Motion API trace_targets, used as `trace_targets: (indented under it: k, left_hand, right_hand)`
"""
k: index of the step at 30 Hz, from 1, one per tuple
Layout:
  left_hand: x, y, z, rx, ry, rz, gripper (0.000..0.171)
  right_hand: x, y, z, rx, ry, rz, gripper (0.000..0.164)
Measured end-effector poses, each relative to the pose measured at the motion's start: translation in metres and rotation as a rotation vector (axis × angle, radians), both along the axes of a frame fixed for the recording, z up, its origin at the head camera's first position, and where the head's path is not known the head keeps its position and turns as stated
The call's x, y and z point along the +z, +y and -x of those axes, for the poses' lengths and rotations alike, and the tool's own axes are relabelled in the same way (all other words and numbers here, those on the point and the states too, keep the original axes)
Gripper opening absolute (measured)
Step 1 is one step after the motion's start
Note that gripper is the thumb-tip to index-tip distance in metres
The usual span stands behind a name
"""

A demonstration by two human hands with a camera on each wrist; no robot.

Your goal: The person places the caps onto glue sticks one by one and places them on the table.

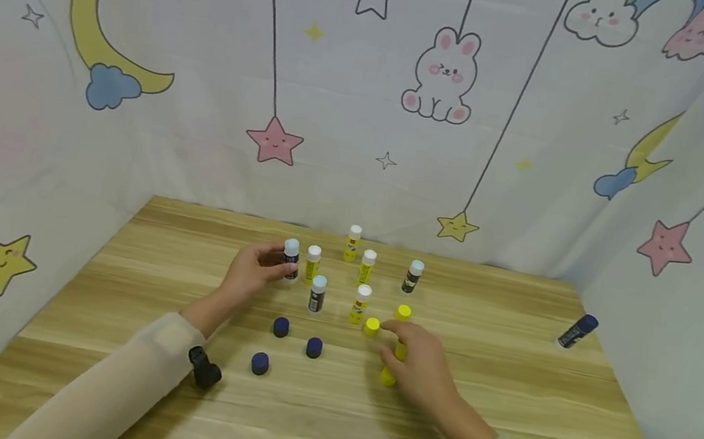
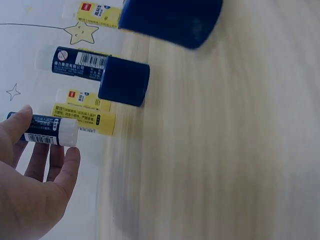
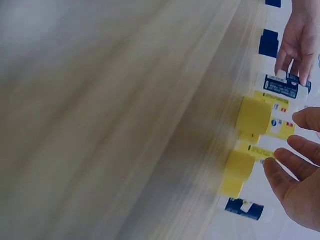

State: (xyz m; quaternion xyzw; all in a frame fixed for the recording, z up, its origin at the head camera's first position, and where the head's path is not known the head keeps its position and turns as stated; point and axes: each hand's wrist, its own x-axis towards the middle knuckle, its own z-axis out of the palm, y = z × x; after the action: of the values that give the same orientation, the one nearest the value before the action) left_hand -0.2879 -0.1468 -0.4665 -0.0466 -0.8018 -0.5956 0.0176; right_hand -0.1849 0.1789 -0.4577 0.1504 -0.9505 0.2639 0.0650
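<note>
My left hand (image 1: pixel 251 270) grips a navy glue stick (image 2: pixel 45 131) between thumb and fingers; it stands upright with its pale end up. My right hand (image 1: pixel 422 363) hovers beside several yellow caps (image 1: pixel 372 326), its fingers apart and slightly bent, with nothing between them. It partly hides the yellow caps behind it. Left of it stands a yellow glue stick (image 1: pixel 360 306) with a white top. Between the hands is another navy glue stick (image 1: pixel 317 298), upright and uncapped. A navy cap (image 1: pixel 280 327) lies on the table near my left hand.
More yellow glue sticks (image 1: pixel 352 244) stand toward the back of the wooden table (image 1: pixel 321 427). A navy glue stick (image 1: pixel 411 278) stands right of them. Far right is a navy-capped glue stick (image 1: pixel 577 332). Two more navy caps (image 1: pixel 314 347) lie in front. A patterned curtain (image 1: pixel 204 114) hangs behind.
</note>
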Motion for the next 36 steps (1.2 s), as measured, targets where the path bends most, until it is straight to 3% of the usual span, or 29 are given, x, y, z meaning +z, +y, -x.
trace_targets:
  k: [6,13,21,28,36]
  left_hand:
    - [0.005,0.005,-0.009,-0.002,0.021,0.012,0.044]
    - [0.010,0.008,-0.021,0.015,0.019,0.008,0.044]
    - [0.011,0.012,-0.034,-0.005,0.000,-0.059,0.047]
    - [0.013,0.016,-0.044,-0.005,-0.022,-0.085,0.048]
    - [0.014,0.016,-0.049,-0.012,0.000,-0.089,0.046]
  right_hand:
    - [0.003,-0.012,0.001,0.061,0.026,-0.003,0.033]
    - [0.008,-0.030,0.004,0.153,-0.031,-0.032,0.033]
    - [0.007,-0.048,0.012,0.288,-0.079,-0.084,0.034]
    - [0.007,-0.064,0.016,0.375,-0.108,-0.150,0.035]
    - [0.009,-0.078,0.021,0.458,-0.082,-0.197,0.031]
